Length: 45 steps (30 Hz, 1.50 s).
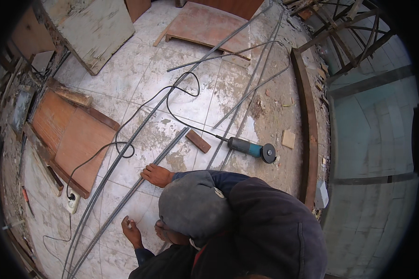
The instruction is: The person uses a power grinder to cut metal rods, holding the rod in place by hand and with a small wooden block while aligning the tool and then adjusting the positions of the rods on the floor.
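Note:
Neither of my own hands shows. Below me crouches a person in a grey cap [193,202] and dark clothes. That person's farther hand [157,175] rests on a short bundle of ribbed steel bars [130,191] lying on the floor. The nearer hand [132,232] is raised beside the bars with its fingers curled; whether it pinches anything is too small to tell. By the far end of the bundle lies a reddish-brown block [198,141]. An angle grinder [246,147] with a dark disc lies to the right of the block, its black cord [168,100] looping across the floor.
Longer steel bars [139,128] cross the worn tile floor. The cord runs to a white socket block [72,203] at left, near wooden panels [81,139]. A low wooden platform [207,25] stands at the back. A brown beam [307,135] edges the right side.

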Motion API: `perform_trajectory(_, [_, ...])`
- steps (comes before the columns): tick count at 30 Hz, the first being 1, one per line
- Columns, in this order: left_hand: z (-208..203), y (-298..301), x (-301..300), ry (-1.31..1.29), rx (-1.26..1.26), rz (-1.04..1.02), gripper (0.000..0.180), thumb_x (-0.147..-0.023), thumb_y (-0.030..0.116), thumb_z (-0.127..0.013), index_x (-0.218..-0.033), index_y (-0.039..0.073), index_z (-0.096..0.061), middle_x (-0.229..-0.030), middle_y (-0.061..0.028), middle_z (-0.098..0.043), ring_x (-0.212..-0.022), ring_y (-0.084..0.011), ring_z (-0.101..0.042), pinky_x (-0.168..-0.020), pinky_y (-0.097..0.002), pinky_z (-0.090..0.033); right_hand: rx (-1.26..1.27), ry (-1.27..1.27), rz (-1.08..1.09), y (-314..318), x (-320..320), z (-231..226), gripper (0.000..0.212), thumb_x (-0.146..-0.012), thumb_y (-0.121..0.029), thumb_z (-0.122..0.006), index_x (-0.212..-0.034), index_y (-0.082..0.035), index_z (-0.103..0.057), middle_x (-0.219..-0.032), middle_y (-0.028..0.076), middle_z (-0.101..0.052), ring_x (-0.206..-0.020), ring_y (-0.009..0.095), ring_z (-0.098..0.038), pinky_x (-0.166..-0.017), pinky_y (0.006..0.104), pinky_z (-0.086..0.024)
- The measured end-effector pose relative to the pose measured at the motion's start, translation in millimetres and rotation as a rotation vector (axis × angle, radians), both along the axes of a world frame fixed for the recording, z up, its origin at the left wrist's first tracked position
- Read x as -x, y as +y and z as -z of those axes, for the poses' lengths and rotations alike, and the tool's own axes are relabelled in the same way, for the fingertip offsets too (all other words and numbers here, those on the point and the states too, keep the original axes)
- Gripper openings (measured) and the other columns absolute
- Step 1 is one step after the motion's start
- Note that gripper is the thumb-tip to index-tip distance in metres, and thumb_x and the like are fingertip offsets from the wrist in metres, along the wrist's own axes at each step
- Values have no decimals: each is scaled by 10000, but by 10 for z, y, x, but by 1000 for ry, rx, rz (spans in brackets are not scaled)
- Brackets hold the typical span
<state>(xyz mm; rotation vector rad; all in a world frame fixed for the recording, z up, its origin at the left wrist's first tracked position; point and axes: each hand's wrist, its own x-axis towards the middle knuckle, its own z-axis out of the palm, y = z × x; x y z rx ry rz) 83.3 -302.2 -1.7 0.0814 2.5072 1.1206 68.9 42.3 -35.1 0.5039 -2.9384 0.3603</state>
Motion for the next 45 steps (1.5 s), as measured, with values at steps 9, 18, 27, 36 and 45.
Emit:
perform_trajectory(9, [-18,-135,-191,148,335,312,754,-784,131,-723,-1441,15,-373,-1562,-258,-196,-1419,-436,-267,-1092,-446,-367,8,53,4,43,133,-219,258,-832,-160,-554,-1050,-26,-592,-947,76,-597,-925,232,-574,-817,345,-448])
perform_trajectory(18, [52,-200,-200,100,359,322,755,-807,168,-722,-1447,-6,-361,-1566,-267,-174,-1434,-431,-239,-1124,-438,-330,67,-29,-21,37,142,-205,311,-801,-151,-583,-1078,-10,-569,-985,104,-585,-937,252,-572,-833,361,-457])
perform_trajectory(27, [48,-218,-197,35,319,354,765,-807,144,-724,-1448,-32,-346,-1575,-273,-136,-1434,-429,-242,-1137,-431,-317,61,33,-5,47,80,-169,234,-815,-170,-554,-995,-29,-599,-955,88,-594,-912,240,-587,-812,349,-479])
perform_trajectory(36, [33,-187,-122,28,357,381,779,-806,185,-735,-1448,-31,-351,-1572,-269,-149,-1430,-430,-251,-1117,-442,-340,73,-171,-52,108,111,-185,511,-762,-96,-648,-1231,47,-501,-1085,145,-552,-999,285,-545,-901,371,-455])
perform_trajectory(45, [50,-244,-161,41,336,389,768,-809,202,-729,-1446,-19,-361,-1574,-258,-154,-1429,-427,-256,-1113,-446,-343,64,85,15,60,61,-138,266,-785,-158,-578,-1015,-25,-596,-954,87,-594,-907,245,-578,-820,359,-465])
